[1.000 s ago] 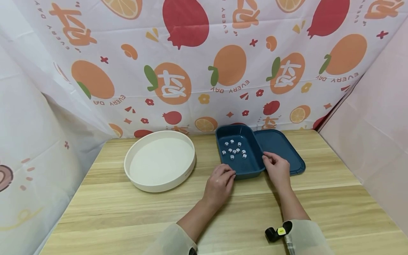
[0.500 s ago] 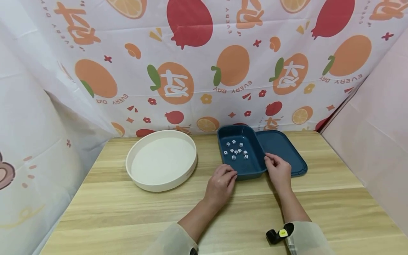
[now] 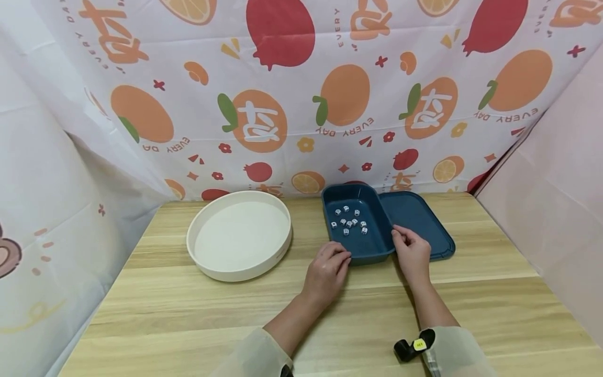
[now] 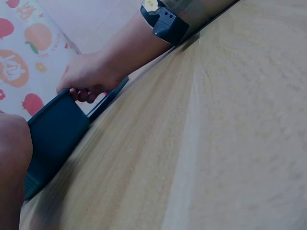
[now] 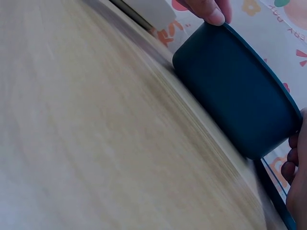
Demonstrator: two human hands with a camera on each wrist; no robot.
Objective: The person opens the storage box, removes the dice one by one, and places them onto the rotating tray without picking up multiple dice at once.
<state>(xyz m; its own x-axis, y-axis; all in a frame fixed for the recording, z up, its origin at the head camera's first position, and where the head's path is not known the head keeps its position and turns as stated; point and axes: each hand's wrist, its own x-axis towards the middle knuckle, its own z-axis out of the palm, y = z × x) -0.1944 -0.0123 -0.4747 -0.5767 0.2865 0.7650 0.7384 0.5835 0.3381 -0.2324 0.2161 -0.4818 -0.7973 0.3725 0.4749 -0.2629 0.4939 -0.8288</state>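
Observation:
A deep blue rectangular container (image 3: pixel 372 252) stands at the back of the table, its near side toward me. Several small white dice (image 3: pixel 349 224) lie scattered on its floor. My left hand (image 3: pixel 326 273) pinches the rim at the near left corner; the right wrist view shows the thumb (image 5: pixel 215 17) against the outer wall. At the near right corner my right hand (image 3: pixel 412 255) pinches the rim between thumb and fingers. A flat blue lid (image 3: pixel 414 220) lies beside the container on the right, partly covered by the right hand.
A round cream tray (image 3: pixel 239 235) with a low wall sits to the left on the wooden table (image 3: pixel 198 324). Behind the table hangs a fruit-print cloth (image 3: pixel 292 104). A black wrist camera (image 3: pixel 408 350) sits at the right sleeve.
The whole scene shifts slightly right as the head camera moves. Both hands keep their hold on the container's rim, and the dice stay in place.

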